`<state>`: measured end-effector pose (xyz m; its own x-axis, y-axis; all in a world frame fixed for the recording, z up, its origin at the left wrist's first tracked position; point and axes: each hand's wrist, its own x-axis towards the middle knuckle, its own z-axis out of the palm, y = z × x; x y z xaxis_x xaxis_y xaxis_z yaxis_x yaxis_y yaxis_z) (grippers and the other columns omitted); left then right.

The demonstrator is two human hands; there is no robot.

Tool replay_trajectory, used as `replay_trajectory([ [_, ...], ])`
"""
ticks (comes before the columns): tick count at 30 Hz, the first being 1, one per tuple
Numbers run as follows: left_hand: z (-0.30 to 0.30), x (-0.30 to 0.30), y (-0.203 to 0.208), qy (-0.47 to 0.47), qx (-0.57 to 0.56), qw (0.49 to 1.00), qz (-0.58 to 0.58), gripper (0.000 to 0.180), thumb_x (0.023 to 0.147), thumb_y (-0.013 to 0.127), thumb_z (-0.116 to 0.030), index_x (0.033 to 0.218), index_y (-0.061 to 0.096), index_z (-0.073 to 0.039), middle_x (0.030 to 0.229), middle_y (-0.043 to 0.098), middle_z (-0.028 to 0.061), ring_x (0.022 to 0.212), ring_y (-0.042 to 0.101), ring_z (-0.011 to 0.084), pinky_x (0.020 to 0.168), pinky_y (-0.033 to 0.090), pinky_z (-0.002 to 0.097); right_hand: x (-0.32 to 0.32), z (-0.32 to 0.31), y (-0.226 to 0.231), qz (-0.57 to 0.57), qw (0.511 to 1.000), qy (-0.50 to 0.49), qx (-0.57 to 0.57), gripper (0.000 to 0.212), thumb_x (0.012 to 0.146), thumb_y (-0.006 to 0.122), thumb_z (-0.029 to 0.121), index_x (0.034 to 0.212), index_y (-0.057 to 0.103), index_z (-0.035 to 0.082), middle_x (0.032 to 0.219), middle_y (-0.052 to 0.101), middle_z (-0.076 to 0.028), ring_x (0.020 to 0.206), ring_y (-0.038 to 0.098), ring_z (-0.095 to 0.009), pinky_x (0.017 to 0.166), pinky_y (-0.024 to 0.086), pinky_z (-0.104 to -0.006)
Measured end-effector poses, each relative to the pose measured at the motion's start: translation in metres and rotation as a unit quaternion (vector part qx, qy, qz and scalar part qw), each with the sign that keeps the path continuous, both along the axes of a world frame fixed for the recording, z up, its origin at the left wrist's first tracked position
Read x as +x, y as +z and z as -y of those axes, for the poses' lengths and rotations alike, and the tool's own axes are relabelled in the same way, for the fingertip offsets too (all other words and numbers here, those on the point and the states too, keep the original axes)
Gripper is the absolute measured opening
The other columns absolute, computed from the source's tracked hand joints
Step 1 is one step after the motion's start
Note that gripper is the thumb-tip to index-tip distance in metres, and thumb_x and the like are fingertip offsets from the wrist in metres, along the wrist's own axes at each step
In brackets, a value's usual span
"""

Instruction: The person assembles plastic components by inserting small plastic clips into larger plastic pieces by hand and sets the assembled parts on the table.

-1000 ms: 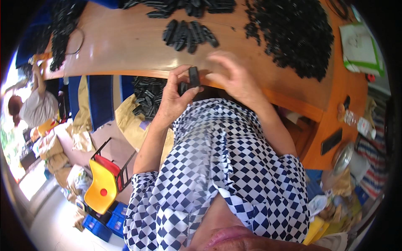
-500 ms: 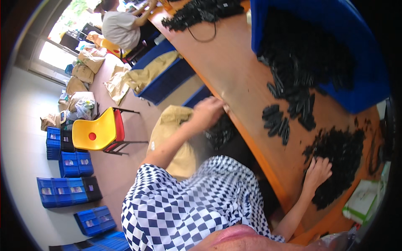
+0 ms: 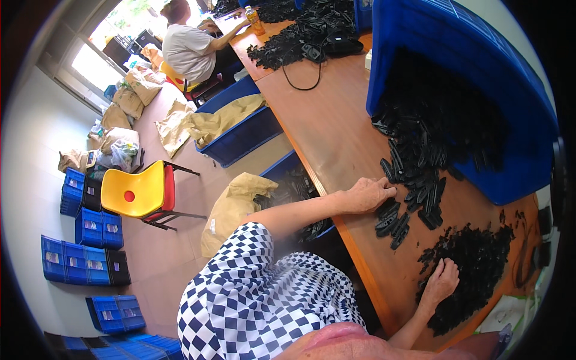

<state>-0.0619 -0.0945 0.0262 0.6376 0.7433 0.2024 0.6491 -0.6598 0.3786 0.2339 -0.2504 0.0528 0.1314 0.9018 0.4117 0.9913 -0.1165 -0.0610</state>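
My left hand (image 3: pixel 373 195) reaches across the table's near edge to the loose elongated black plastic parts (image 3: pixel 393 225). Its fingers are stretched out and slightly apart, with the tips at these parts; no held part shows. To the right, my right hand (image 3: pixel 442 279) rests on a pile of small black pieces (image 3: pixel 474 270). The fingers there are bent together, and whatever they pinch is too small to make out. More elongated parts (image 3: pixel 420 150) spill from a large tilted blue bin (image 3: pixel 462 30) onto the table.
Below the table edge, a blue bin (image 3: pixel 282 165) holds black parts beside a brown sack (image 3: pixel 231 210). A yellow chair (image 3: pixel 135 189) stands on the floor at left. Blue crates (image 3: pixel 72 261) line the wall. Another person (image 3: pixel 189 48) sits farther along the table (image 3: pixel 300 114).
My left hand has moved from the table edge above the lower bin rightward to the elongated parts. My right hand stays at the small pieces, its fingers more drawn together. The view has shifted.
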Motion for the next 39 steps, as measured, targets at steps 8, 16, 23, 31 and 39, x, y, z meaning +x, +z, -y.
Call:
replay_trajectory([
  [8, -0.01, -0.006, 0.001, 0.086, -0.054, 0.995, 0.02, 0.03, 0.085, 0.056, -0.008, 0.114, 0.046, -0.008, 0.096, 0.06, 0.0185, 0.08, 0.064, 0.0376, 0.066, 0.052, 0.0446, -0.059, -0.01, -0.004, -0.465, 0.883, 0.063, -0.022, 0.004, 0.087, 0.06, 0.002, 0.089, 0.059, -0.001, 0.076, 0.06, -0.009, 0.064, 0.058, -0.017, 0.06, 0.047, -0.0292],
  [16, -0.008, -0.054, -0.019, 0.104, -0.533, 0.582, 0.606, 0.031, 0.09, 0.062, -0.01, 0.115, 0.044, -0.008, 0.093, 0.064, 0.007, 0.075, 0.065, 0.0136, 0.057, 0.05, 0.0204, -0.103, -0.019, -0.037, -0.423, 0.885, 0.177, -0.084, 0.005, 0.086, 0.061, 0.002, 0.089, 0.059, -0.001, 0.074, 0.058, -0.009, 0.061, 0.055, -0.016, 0.057, 0.044, -0.0302],
  [23, 0.02, -0.052, -0.041, 0.105, -0.534, 0.575, 0.611, 0.031, 0.089, 0.063, -0.013, 0.114, 0.045, -0.008, 0.095, 0.064, 0.0075, 0.078, 0.066, 0.0162, 0.061, 0.054, 0.0245, -0.093, -0.007, -0.049, -0.524, 0.838, 0.126, -0.087, 0.006, 0.09, 0.057, 0.003, 0.094, 0.057, -0.001, 0.078, 0.059, -0.006, 0.066, 0.057, -0.013, 0.061, 0.047, -0.0258],
  [31, 0.068, 0.0, -0.032, -0.026, -0.608, 0.479, 0.633, 0.036, 0.092, 0.058, -0.013, 0.123, 0.049, 0.001, 0.114, 0.06, 0.0182, 0.104, 0.063, 0.0314, 0.086, 0.056, 0.0374, -0.104, -0.008, -0.043, -0.752, 0.651, 0.102, -0.014, 0.01, 0.09, 0.061, 0.011, 0.096, 0.059, 0.003, 0.083, 0.063, -0.003, 0.076, 0.059, -0.01, 0.068, 0.045, -0.0218],
  [39, 0.097, 0.064, -0.059, -0.053, -0.692, 0.471, 0.544, 0.032, 0.095, 0.054, -0.015, 0.122, 0.047, 0.001, 0.118, 0.058, 0.0215, 0.105, 0.062, 0.0318, 0.087, 0.056, 0.0343, -0.077, 0.024, -0.063, -0.779, 0.625, 0.046, 0.018, 0.009, 0.091, 0.06, 0.007, 0.094, 0.057, -0.001, 0.086, 0.064, -0.006, 0.079, 0.063, -0.011, 0.074, 0.051, -0.0225],
])
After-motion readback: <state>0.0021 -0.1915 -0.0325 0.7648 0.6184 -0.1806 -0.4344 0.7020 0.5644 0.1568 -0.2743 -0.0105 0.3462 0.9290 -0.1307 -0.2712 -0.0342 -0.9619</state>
